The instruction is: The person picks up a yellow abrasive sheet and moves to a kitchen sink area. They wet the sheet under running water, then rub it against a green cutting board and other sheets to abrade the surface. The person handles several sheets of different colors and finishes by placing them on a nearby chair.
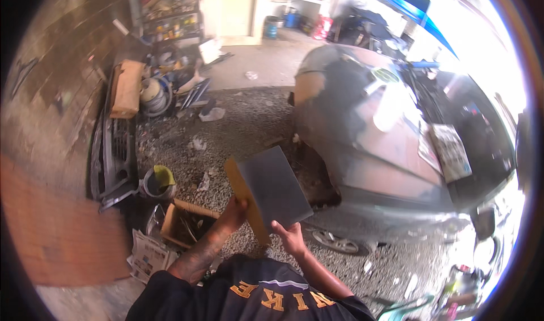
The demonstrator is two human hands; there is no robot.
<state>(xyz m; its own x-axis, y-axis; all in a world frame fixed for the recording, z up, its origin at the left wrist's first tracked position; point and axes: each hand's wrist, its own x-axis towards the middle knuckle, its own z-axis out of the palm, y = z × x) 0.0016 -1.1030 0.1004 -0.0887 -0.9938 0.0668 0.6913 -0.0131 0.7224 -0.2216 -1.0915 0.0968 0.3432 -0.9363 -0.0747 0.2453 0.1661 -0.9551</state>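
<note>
In front of my body I hold a sheet of sandpaper (275,185), with a dark grey face and a yellow-tan part along its left side. My left hand (235,213) grips the yellow-tan part, its fingers partly hidden. At the lower edge, my right hand (290,237) pinches the sheet with the thumb on the grey face. To the right stands a car with a patchy grey and tan hood (362,134). The sheet is held apart from the car's front corner.
A cardboard box (184,224), a bucket with a yellow-green cloth (164,175) and newspapers (148,256) are at my left. Bumper parts (116,145) lean by the wall. Newspaper (449,151) lies on the windshield. Gravel (226,122) and litter cover the ground.
</note>
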